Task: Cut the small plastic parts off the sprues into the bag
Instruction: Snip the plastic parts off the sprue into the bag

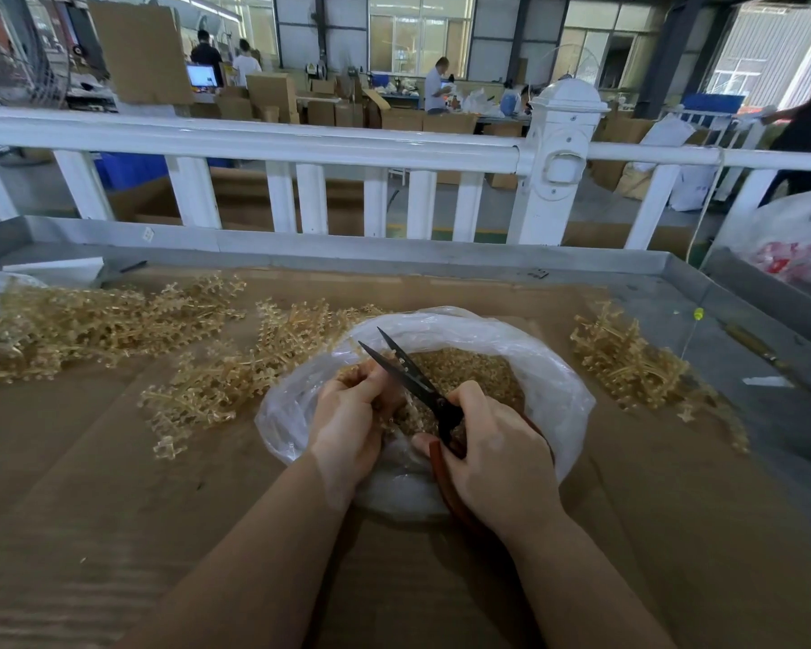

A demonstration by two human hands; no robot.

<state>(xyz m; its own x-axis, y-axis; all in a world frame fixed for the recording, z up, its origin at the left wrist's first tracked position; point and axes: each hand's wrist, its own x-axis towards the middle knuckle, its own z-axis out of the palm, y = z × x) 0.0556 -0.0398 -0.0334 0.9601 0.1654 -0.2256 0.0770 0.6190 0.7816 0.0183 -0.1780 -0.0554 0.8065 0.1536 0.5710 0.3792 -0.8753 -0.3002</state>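
Observation:
A clear plastic bag [553, 381] lies open on the cardboard-covered table, holding a heap of small amber plastic parts [469, 372]. Over the bag, my left hand [347, 428] pinches a translucent amber sprue [396, 412], mostly hidden by the fingers. My right hand [497, 456] grips the red handles of black-bladed scissors [413, 372]. The blades are parted and point up and left beside the left hand's fingertips.
Piles of amber sprues lie left [94, 320], centre-left [235, 372] and right [637, 363] of the bag. The table has a raised metal rim [394, 262] with a white railing [300, 147] behind it. A white sack [787, 236] sits at far right. People work far behind.

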